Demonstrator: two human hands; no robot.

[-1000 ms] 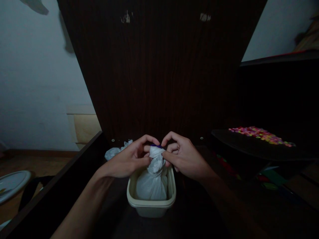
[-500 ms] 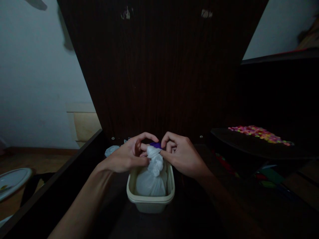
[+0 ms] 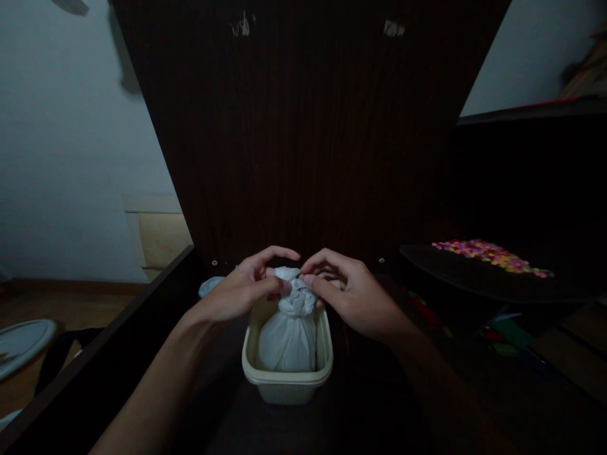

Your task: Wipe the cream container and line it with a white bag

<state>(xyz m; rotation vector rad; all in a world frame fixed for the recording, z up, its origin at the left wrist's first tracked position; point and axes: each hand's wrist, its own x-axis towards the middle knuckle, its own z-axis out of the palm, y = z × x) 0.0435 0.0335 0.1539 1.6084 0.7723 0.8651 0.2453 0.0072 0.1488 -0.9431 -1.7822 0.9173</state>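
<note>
A white plastic bag (image 3: 287,344), bunched and knotted at its top, sits inside a cream plastic container (image 3: 287,379). My left hand (image 3: 251,281) grips the left side of the bag's gathered top, thumb toward me and index finger stretched out above it. From the right, my right hand (image 3: 344,287) pinches the same twisted top between thumb and fingers. What the bag holds is hidden. Both forearms reach in from the bottom of the view, on either side of the container.
A dark wooden panel (image 3: 303,139) rises behind the container. A low dark side board (image 3: 109,341) runs along the left. Small colourful pieces (image 3: 493,256) lie on a dark shelf (image 3: 474,281) at right. A pale plastic item (image 3: 211,287) lies behind my left wrist.
Both hands have shifted slightly on the bag's top, which now stands more upright with its knot facing me. The purple piece seen between my fingers earlier is out of sight.
</note>
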